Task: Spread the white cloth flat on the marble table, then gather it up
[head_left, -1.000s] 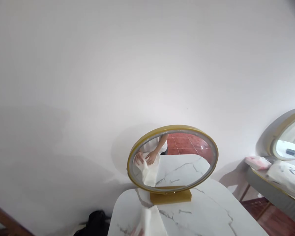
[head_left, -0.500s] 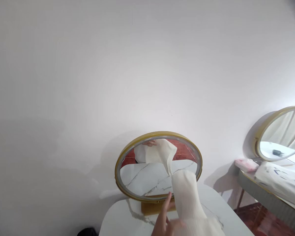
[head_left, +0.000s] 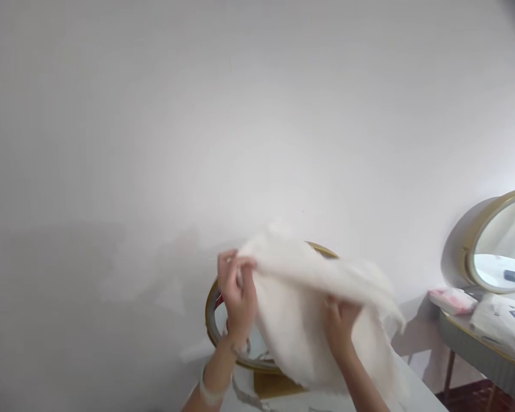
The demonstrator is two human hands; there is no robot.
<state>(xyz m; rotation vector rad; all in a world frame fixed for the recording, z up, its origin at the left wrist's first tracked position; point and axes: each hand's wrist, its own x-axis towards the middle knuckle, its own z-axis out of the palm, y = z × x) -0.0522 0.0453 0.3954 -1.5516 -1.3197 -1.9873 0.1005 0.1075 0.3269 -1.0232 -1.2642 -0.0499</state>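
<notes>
A white cloth (head_left: 296, 320), blurred by motion, is spread in the air between my hands and covers much of the round gold-framed mirror (head_left: 211, 329). My left hand (head_left: 239, 292) pinches the cloth's upper left corner. Further right, my right hand (head_left: 341, 326) grips the cloth from below, its fingertips partly hidden by a fold. Behind and under the cloth, the mirror stands on its gold base (head_left: 277, 384) on a white marbled table (head_left: 416, 380).
On the right, a second table (head_left: 476, 343) bears a pink and white packet (head_left: 452, 301), a white printed bag (head_left: 504, 323) and another gold-framed mirror (head_left: 470, 263). A pale wall (head_left: 257, 114) rises behind.
Both hands are now in view, raised with the cloth, which has opened out from a narrow hanging shape and now hides most of the mirror. The view has shifted slightly left.
</notes>
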